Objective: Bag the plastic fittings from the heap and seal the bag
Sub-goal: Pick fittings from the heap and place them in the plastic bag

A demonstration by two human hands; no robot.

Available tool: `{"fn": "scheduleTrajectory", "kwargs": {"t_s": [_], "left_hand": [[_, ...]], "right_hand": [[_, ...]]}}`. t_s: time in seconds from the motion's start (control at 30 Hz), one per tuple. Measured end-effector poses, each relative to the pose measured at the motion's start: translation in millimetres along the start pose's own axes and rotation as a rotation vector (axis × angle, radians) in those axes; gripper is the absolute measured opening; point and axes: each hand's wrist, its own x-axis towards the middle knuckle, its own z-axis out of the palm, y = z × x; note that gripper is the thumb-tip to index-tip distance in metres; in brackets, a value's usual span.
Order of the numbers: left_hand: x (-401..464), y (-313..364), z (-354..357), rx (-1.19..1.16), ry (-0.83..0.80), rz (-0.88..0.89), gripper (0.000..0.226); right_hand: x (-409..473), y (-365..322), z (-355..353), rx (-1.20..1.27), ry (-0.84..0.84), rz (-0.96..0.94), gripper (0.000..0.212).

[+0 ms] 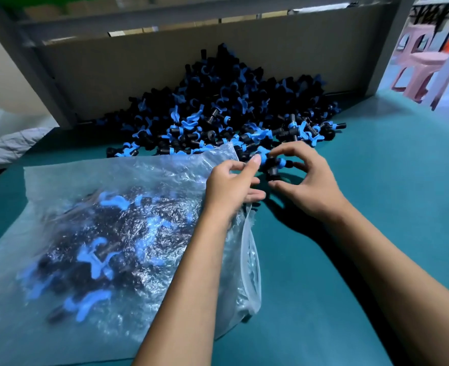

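Clear crinkled plastic bag [118, 233]: laid on teal tabletop [376, 207], part-filled w/ black-and-blue plastic fittings, mouth at rt. Left hand [231, 184]: bag's mouth edge pinched. Heap of black-and-blue plastic fittings [231, 107]: behind hands, against grey backboard [139, 72]. Right hand [308, 180]: fingers curled round one fitting [271, 165] beside bag mouth. Pink plastic stools [424, 67]: far rt.

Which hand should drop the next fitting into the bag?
Right. The right hand already pinches a fitting beside the bag mouth, while the left hand grips the bag's edge, probably keeping it open.
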Motion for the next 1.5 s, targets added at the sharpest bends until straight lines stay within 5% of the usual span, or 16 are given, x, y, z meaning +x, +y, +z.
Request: {"fn": "scheduleTrajectory", "kwargs": {"t_s": [0.2, 0.37, 0.7, 0.87, 1.17, 1.5], "left_hand": [[1.3, -5.3, 0.0, -0.092, 0.048, -0.001, 0.011], [5.9, -10.9, -5.1, -0.106, 0.064, 0.003, 0.002], [8.1, -16.1, -8.9, -0.131, 0.074, 0.027, 0.013], [9.6, -14.6, -17.3, -0.159, 0.098, 0.043, 0.014], [9.1, -17.9, -12.6, -0.071, 0.013, 0.062, 0.018], [10.5, -17.1, -17.7, -0.109, 0.061, 0.064, 0.012]], "right_hand": [[-1.1, -2.2, 4.5, 0.272, -0.214, 0.067, 0.048], [-0.7, -1.0, 15.3, 0.624, 0.051, 0.376, 0.025], [-0.4, 6.2, 19.2, 0.546, 0.100, 0.428, 0.012], [1.7, 9.4, 14.4, 0.746, 0.303, 0.563, 0.018], [-3.2, 2.7, 16.6, 0.569, 0.033, 0.402, 0.028], [-0.4, 8.2, 17.8, 0.623, 0.351, 0.509, 0.018]]}}
